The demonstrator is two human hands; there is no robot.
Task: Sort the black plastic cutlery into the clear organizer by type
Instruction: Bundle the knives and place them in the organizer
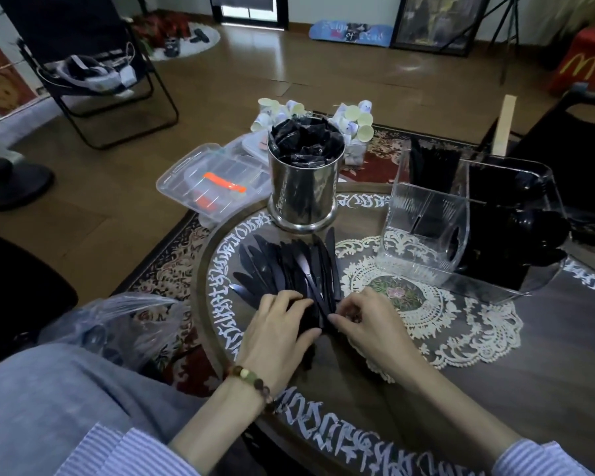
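Around the steel canister (302, 187) as landmark: the round desk (495, 372) carries it at the far edge. Right of the canister stands the clear organizer (426, 231), tilted, with black cutlery already in its rear compartment and a black tray (516, 201) behind it. Left of the canister lies a clear lidded box (213, 180); beyond it, bagged paper cups (354, 121). Directly in front of the canister, a fanned pile of black plastic knives (289, 266) lies on the desk. Left hand (279, 324) rests flat on the handle ends, fingers loosely bent over them; right hand (364, 321) pinches handles at the pile's right edge. Judgement: knives light, stiff, slick, prone to sliding apart; best gathered by the handles as a bundle. The canister sits close to the path toward the organizer.
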